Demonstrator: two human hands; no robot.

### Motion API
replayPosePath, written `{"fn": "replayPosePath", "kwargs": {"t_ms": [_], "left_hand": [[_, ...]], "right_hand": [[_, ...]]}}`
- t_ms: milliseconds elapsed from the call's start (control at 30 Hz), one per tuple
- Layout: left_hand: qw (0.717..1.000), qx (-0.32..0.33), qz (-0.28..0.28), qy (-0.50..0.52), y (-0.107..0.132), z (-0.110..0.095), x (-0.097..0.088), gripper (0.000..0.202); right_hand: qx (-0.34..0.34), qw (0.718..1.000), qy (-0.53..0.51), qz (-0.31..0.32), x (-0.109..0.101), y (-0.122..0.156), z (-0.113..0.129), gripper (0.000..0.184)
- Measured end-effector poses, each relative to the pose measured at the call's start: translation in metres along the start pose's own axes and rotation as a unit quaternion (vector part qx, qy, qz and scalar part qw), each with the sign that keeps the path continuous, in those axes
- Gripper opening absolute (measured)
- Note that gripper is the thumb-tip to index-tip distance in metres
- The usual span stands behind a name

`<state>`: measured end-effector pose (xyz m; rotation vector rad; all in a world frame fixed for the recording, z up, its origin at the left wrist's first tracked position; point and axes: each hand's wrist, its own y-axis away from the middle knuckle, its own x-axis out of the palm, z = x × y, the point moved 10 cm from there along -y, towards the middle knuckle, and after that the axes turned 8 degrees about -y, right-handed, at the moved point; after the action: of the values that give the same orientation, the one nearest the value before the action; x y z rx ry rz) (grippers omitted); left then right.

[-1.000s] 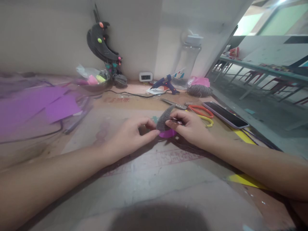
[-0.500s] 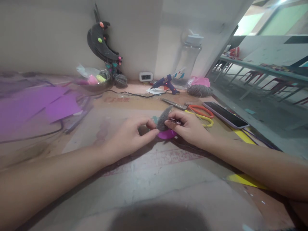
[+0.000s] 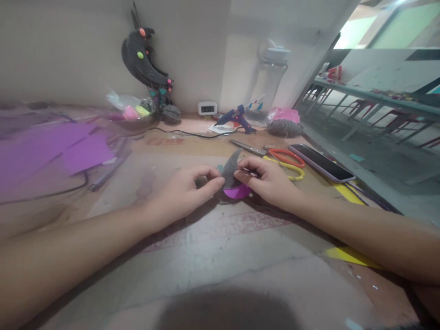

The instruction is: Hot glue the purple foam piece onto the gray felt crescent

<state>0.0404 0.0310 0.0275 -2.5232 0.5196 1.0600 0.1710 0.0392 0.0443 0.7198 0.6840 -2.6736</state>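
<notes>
Both my hands meet at the middle of the table over a small craft piece. My left hand point(image 3: 187, 190) is closed in a pinch against the left side of a grey yarn-wrapped curved piece point(image 3: 229, 170). My right hand point(image 3: 266, 178) pinches the same piece from the right, fingers curled. A purple foam part point(image 3: 237, 192) shows under the grey wrap, resting on the table point(image 3: 213, 256).
Orange and yellow scissors point(image 3: 287, 163) and a phone point(image 3: 321, 163) lie right of my hands. A blue glue gun point(image 3: 235, 118), a grey yarn ball point(image 3: 284, 129), a water bottle point(image 3: 270, 85), a small clock point(image 3: 207, 108), a black crescent ornament point(image 3: 142, 59), a bowl point(image 3: 132, 120) and purple sheets point(image 3: 65, 151) sit behind and left.
The hands have turned the grey piece slightly between the fingers and stay in place; the view has shifted a little.
</notes>
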Motion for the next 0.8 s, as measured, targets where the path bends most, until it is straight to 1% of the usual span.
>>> {"fn": "replayPosePath", "kwargs": {"t_ms": [67, 133, 233, 300, 433, 500, 667, 800], "left_hand": [[1.000, -0.015, -0.006, -0.002, 0.000, 0.002, -0.002, 0.031], [0.999, -0.031, -0.012, -0.003, 0.000, 0.006, -0.004, 0.031], [0.999, -0.050, -0.020, 0.001, -0.001, 0.011, -0.005, 0.031], [0.999, -0.047, -0.020, 0.013, -0.002, 0.011, -0.005, 0.030], [0.999, -0.019, -0.013, 0.050, -0.004, 0.005, -0.003, 0.033], [0.999, -0.017, -0.014, 0.044, -0.003, 0.005, -0.004, 0.034], [0.999, -0.037, -0.003, -0.002, -0.002, 0.009, -0.002, 0.033], [1.000, -0.026, 0.003, 0.012, -0.003, 0.006, -0.002, 0.033]], "right_hand": [[-0.010, 1.000, 0.007, -0.009, -0.002, 0.000, 0.002, 0.011], [-0.017, 1.000, 0.012, -0.011, -0.002, 0.000, 0.003, 0.012], [-0.015, 0.999, 0.029, 0.008, 0.001, 0.000, 0.001, 0.011], [-0.018, 0.999, 0.047, 0.019, 0.002, 0.000, 0.002, 0.009], [-0.033, 0.997, 0.061, 0.023, 0.003, 0.001, 0.006, 0.008], [-0.041, 0.997, 0.063, 0.029, 0.004, 0.002, 0.009, 0.008], [-0.063, 0.994, 0.077, 0.048, 0.010, 0.003, 0.015, 0.007], [-0.070, 0.993, 0.078, 0.056, 0.010, 0.003, 0.016, 0.008]]}}
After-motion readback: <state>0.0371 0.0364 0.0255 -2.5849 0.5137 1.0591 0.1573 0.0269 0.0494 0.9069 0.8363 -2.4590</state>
